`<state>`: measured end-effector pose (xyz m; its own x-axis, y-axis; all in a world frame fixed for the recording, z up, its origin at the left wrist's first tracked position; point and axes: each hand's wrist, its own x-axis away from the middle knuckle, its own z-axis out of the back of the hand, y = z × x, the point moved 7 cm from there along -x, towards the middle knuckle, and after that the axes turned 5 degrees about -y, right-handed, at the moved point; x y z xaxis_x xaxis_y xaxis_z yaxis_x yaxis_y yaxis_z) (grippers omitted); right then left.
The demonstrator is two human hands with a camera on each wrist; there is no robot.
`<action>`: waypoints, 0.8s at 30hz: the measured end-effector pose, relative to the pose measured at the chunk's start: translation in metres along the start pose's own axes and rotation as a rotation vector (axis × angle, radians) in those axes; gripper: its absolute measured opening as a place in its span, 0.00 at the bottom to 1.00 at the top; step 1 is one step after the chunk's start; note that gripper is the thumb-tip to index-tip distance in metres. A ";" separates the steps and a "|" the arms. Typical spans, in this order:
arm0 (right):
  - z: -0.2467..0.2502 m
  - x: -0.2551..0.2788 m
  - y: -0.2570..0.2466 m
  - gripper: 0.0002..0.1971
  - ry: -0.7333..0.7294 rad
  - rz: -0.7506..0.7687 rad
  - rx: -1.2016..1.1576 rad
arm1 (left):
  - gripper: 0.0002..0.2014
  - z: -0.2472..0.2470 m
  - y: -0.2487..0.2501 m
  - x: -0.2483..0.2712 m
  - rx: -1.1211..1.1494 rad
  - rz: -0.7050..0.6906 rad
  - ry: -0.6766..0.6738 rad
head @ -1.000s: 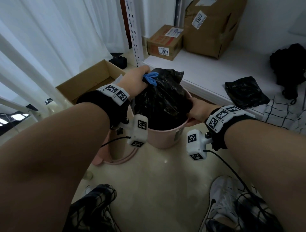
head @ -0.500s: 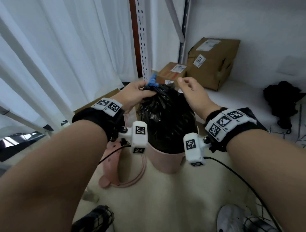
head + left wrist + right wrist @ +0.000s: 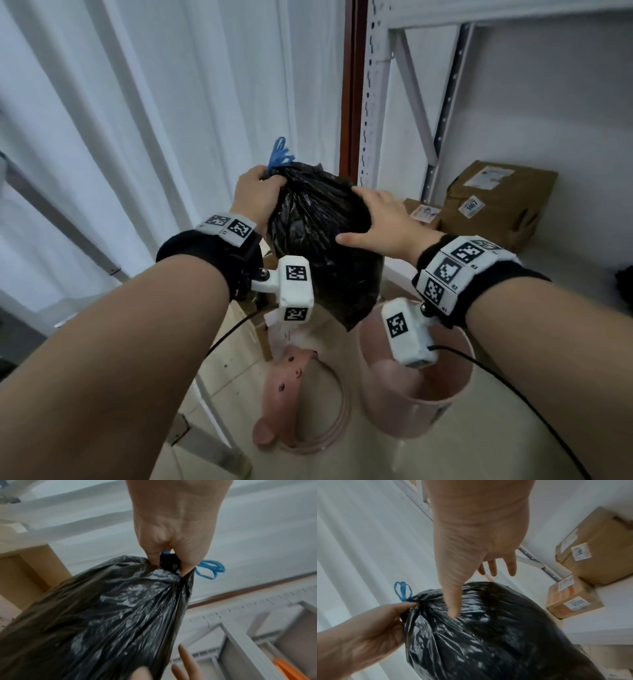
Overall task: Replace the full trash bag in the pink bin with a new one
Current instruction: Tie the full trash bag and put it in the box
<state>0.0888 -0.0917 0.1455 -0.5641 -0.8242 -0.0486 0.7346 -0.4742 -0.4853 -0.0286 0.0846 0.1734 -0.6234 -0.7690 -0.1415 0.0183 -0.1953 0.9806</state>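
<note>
The full black trash bag (image 3: 322,246) hangs in the air above the pink bin (image 3: 404,404), which stands on the floor with nothing black showing inside. My left hand (image 3: 255,195) grips the bag's gathered neck (image 3: 171,563), and the blue drawstring (image 3: 279,156) sticks out above my fist. My right hand (image 3: 380,222) lies flat on the bag's right side with straight, spread fingers (image 3: 494,568). In the right wrist view its thumb (image 3: 453,607) presses the plastic. The bag (image 3: 488,635) fills the lower part of that view.
The pink lid (image 3: 291,394) with ears lies on the floor left of the bin. A white metal shelf upright (image 3: 375,89) stands behind the bag. Two cardboard boxes (image 3: 496,202) sit on the low shelf at right. White curtains (image 3: 137,102) hang at left.
The bag has risen clear of the bin, lifted by my left hand. My right hand went from the bin's rim to the bag's top, then flat onto its side.
</note>
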 end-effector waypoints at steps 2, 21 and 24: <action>-0.006 -0.015 -0.003 0.47 -0.014 -0.017 0.134 | 0.03 0.022 -0.015 -0.022 0.008 0.026 0.098; -0.157 -0.096 0.076 0.35 -0.178 -0.160 0.077 | 0.17 0.015 -0.206 -0.079 0.355 0.255 0.250; -0.180 -0.096 0.085 0.32 -0.222 -0.172 0.064 | 0.17 0.012 -0.228 -0.082 0.266 0.308 0.244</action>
<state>0.1371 0.0026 -0.0478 -0.5918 -0.7740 0.2252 0.6614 -0.6259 -0.4132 0.0090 0.1998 -0.0372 -0.4183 -0.8932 0.1651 -0.0469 0.2027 0.9781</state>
